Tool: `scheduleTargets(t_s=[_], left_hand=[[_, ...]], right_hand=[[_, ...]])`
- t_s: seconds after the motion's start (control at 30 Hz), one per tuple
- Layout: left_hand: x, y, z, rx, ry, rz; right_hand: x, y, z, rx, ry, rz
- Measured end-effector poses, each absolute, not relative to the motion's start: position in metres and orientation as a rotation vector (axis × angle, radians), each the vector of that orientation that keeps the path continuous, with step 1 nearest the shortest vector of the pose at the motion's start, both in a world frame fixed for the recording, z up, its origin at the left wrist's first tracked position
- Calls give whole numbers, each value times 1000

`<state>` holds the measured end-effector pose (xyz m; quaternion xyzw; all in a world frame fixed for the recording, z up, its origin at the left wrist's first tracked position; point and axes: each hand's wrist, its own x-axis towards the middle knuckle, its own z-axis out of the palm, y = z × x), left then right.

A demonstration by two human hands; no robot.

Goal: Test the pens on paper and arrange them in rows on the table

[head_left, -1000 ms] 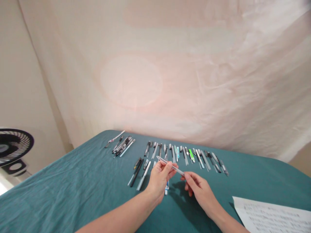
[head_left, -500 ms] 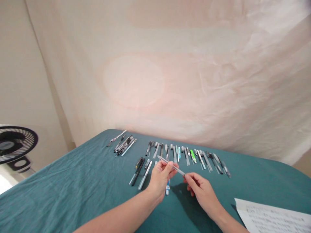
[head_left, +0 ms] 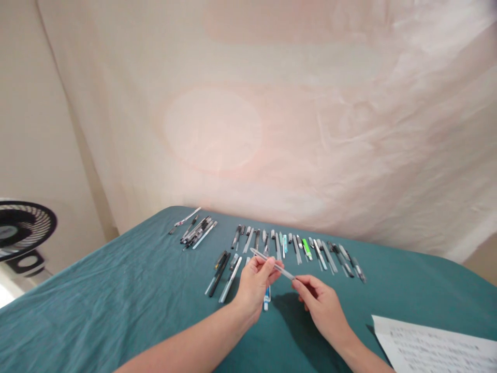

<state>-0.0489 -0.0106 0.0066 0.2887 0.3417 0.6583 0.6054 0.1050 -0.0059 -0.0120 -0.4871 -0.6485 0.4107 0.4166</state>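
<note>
A slim, pale translucent pen slants above the table, its far end pointing up and left. My left hand is closed round its middle, thumb on top. At the pen's lower right end, my right hand pinches it between thumb and fingertips. Under my left wrist, a blue-and-white pen lies partly hidden. Just left of that hand are a white pen and a black pen on the cloth.
Beyond my hands runs a row of pens and caps, among them a bright green one. A pile of pens lies at the back left. Handwritten paper rests at the right on the green tablecloth. A fan stands far left.
Both hands keep the same hold on the pen. The whole view has shifted very slightly, and nothing has been put down or picked up.
</note>
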Motion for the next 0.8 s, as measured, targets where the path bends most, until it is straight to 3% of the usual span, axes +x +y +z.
scheduleTargets(t_s=[0.13, 0.53, 0.8], left_hand=[[-50, -9, 7, 641, 819, 1527], [-73, 12, 9, 483, 839, 1644], [-84, 18, 12, 377, 805, 1681]], right_hand=[[106, -7, -12, -1219, -1627, 907], [102, -10, -4, -1131, -1637, 964], [96, 3, -5, -1141, -1939, 779]])
